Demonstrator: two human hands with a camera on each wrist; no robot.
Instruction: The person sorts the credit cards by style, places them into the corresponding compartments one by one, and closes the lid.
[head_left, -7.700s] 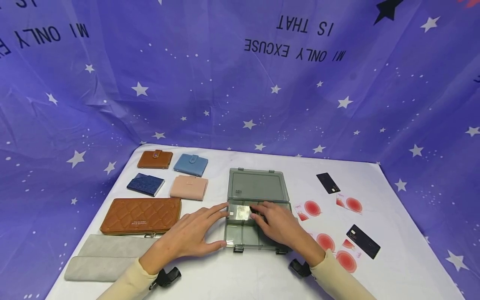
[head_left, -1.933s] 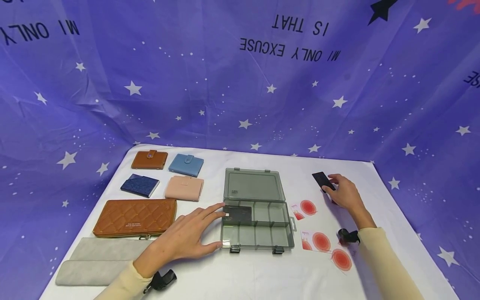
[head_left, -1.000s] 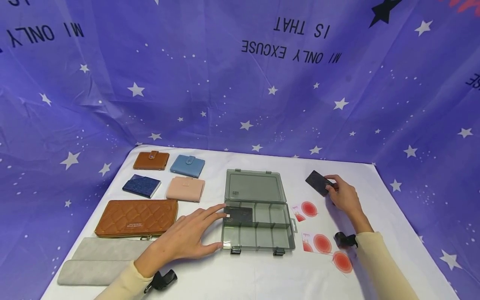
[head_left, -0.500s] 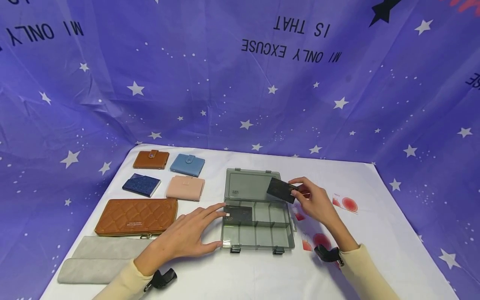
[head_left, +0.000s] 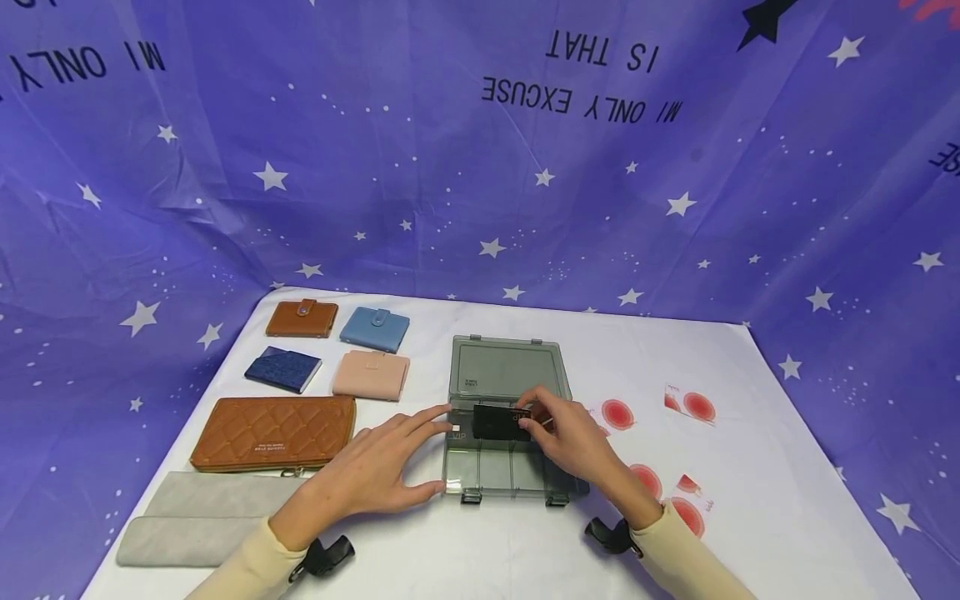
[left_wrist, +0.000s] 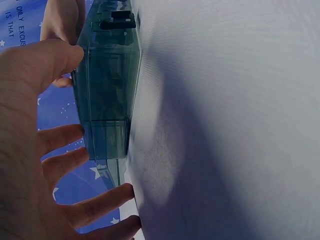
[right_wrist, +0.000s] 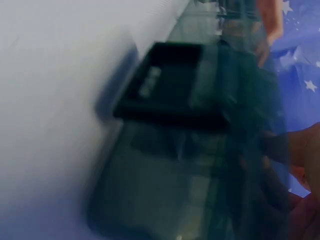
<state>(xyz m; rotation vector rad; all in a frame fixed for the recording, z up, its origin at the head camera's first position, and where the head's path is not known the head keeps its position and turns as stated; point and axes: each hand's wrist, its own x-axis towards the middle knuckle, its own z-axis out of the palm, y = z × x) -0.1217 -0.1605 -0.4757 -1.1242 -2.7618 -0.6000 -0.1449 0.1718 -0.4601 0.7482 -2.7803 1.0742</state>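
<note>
In the head view my right hand (head_left: 573,442) pinches a black card (head_left: 497,422) over the upper left compartments of a clear grey-green plastic box (head_left: 495,475). A second black card marked VIP (head_left: 459,436) lies in the box, partly covered by the held one. My left hand (head_left: 378,467) has its fingers spread, with fingertips and thumb against the box's left side. From the left wrist view, the thumb and fingers of that hand (left_wrist: 55,125) touch the box wall (left_wrist: 107,85). The right wrist view is blurred and shows a box latch (right_wrist: 170,85) up close.
The lid (head_left: 510,368) lies folded back behind the box. Red-and-white cards (head_left: 690,406) are spread to the right. On the left lie a brown card holder (head_left: 302,320), blue (head_left: 375,328), navy (head_left: 283,369) and pink ones (head_left: 371,376), a quilted brown wallet (head_left: 273,433) and a grey wallet (head_left: 202,521).
My right hand picked up the far black card at the right and carried it left over the box. The nearer black card has also left the table's right side. My left hand stayed at the box.
</note>
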